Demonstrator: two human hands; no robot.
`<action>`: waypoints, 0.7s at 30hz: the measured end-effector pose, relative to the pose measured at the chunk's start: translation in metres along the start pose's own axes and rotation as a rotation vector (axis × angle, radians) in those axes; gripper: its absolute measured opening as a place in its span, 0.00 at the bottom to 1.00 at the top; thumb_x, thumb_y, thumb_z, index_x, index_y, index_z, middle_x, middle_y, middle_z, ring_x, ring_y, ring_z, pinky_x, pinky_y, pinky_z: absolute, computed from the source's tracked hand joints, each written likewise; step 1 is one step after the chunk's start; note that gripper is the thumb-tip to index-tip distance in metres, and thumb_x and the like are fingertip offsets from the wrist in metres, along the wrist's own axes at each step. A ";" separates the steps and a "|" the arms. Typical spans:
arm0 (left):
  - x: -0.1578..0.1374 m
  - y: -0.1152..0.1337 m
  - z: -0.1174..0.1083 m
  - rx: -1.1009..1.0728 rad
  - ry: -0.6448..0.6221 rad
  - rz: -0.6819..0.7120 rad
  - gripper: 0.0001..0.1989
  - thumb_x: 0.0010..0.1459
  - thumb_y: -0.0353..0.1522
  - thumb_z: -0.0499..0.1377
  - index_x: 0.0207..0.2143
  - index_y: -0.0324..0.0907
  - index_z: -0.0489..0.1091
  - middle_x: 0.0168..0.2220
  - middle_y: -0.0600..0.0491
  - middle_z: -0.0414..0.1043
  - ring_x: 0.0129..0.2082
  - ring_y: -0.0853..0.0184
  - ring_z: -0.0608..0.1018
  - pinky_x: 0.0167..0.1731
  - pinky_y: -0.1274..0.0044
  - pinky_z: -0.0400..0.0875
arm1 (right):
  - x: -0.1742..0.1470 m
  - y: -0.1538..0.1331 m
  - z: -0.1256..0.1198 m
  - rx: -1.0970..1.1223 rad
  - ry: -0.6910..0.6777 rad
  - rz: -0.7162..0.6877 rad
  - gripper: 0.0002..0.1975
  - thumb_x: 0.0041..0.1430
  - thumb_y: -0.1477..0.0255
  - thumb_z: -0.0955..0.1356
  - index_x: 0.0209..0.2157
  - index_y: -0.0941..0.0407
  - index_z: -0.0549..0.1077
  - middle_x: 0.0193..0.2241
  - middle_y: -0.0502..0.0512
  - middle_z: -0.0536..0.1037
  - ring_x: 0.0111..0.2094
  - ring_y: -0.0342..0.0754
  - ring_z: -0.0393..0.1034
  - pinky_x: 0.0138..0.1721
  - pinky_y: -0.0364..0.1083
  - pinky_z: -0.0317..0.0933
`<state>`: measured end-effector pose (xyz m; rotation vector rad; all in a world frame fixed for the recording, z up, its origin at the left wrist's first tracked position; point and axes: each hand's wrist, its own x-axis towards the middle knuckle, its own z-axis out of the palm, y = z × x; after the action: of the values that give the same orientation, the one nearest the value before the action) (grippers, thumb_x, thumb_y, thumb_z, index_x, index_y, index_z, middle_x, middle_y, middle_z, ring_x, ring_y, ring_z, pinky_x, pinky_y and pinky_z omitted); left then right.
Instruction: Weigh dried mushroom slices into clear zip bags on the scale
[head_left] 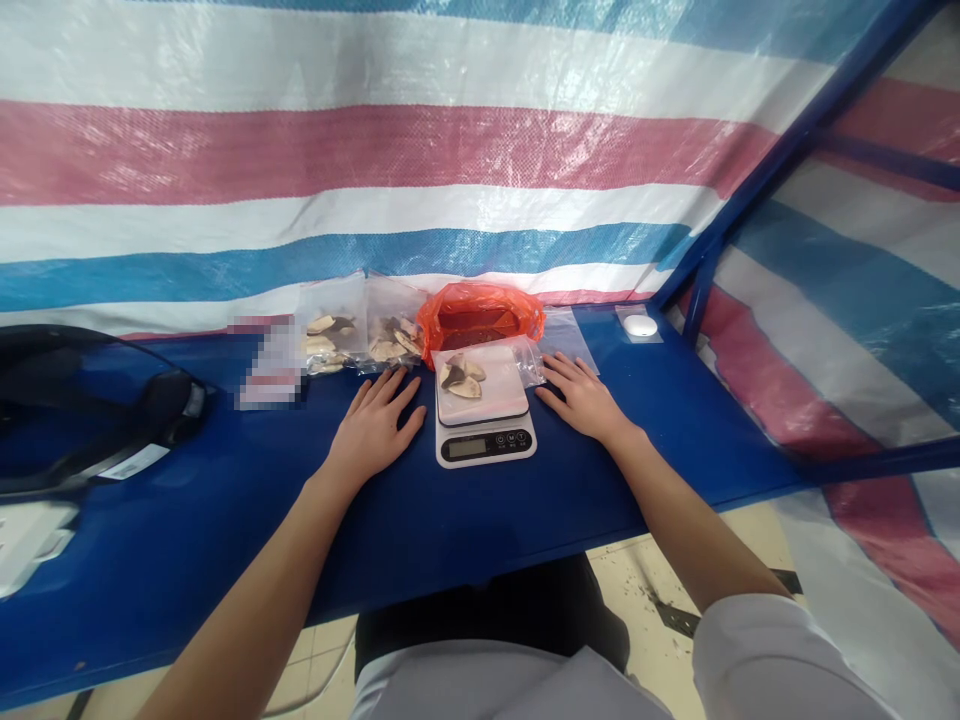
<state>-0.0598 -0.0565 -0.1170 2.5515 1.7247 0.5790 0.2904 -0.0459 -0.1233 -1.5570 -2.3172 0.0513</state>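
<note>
Flat on the blue table, my left hand [377, 424] rests with fingers spread, left of a white digital kitchen scale [487, 410]. To the scale's right lies my right hand [581, 395], palm down, its fingertips near a clear plastic bag [531, 360]. That bag lies partly over the weighing plate, with several pale dried slices [463, 378] on the plate, seemingly inside it. Behind the scale stands an open orange plastic bag [480, 322]; what it contains is hard to make out. Two zip bags of similar slices [330, 335] [394, 335] lean beyond my left hand.
A white oval case [640, 327] sits on a small clear bag at the back right. Far left are a black strapped object [157, 415] and a white power strip [30, 540]. Striped sheeting [375, 150] hangs behind the table [247, 520]; a blue frame bar [795, 160] slants at right.
</note>
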 end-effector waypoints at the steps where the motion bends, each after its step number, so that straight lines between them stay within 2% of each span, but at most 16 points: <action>1: 0.000 0.000 0.000 -0.007 0.002 -0.001 0.27 0.67 0.44 0.48 0.62 0.43 0.70 0.67 0.42 0.64 0.69 0.49 0.64 0.67 0.53 0.57 | 0.000 0.000 0.000 -0.002 0.002 -0.002 0.23 0.71 0.61 0.61 0.61 0.52 0.72 0.66 0.58 0.67 0.69 0.59 0.58 0.69 0.64 0.52; 6: 0.001 -0.001 0.000 -0.046 0.030 -0.005 0.26 0.66 0.44 0.50 0.59 0.42 0.72 0.65 0.41 0.66 0.67 0.47 0.66 0.66 0.51 0.58 | 0.001 0.000 -0.001 -0.004 0.004 -0.013 0.22 0.71 0.61 0.61 0.60 0.53 0.73 0.65 0.58 0.68 0.68 0.60 0.59 0.68 0.64 0.54; 11: 0.005 0.004 -0.008 -0.143 0.146 -0.014 0.23 0.66 0.43 0.51 0.54 0.41 0.75 0.59 0.42 0.74 0.61 0.52 0.74 0.62 0.58 0.68 | 0.004 -0.003 -0.012 0.119 0.060 0.018 0.20 0.70 0.62 0.62 0.58 0.52 0.75 0.63 0.56 0.72 0.66 0.58 0.63 0.67 0.60 0.58; 15: 0.012 0.016 -0.018 -0.258 0.244 -0.018 0.21 0.67 0.42 0.52 0.54 0.41 0.75 0.57 0.43 0.75 0.57 0.56 0.77 0.60 0.63 0.72 | 0.008 -0.009 -0.025 0.394 0.169 0.124 0.19 0.69 0.61 0.63 0.55 0.50 0.77 0.57 0.53 0.77 0.60 0.57 0.72 0.61 0.56 0.67; 18: 0.019 0.027 -0.022 -0.323 0.240 0.064 0.20 0.67 0.41 0.53 0.54 0.41 0.74 0.57 0.44 0.75 0.58 0.58 0.76 0.62 0.64 0.70 | 0.014 -0.017 -0.028 0.671 0.246 0.236 0.19 0.65 0.57 0.66 0.49 0.53 0.81 0.50 0.55 0.83 0.53 0.57 0.77 0.59 0.56 0.69; 21: 0.027 0.037 -0.020 -0.347 0.216 0.136 0.20 0.68 0.41 0.53 0.56 0.41 0.73 0.58 0.43 0.73 0.60 0.58 0.75 0.63 0.64 0.69 | 0.023 -0.025 -0.024 0.914 0.268 0.340 0.22 0.56 0.55 0.73 0.46 0.55 0.82 0.46 0.56 0.84 0.50 0.58 0.79 0.57 0.56 0.70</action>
<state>-0.0243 -0.0506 -0.0825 2.4397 1.3563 1.0891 0.2675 -0.0392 -0.0893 -1.3083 -1.4425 0.8035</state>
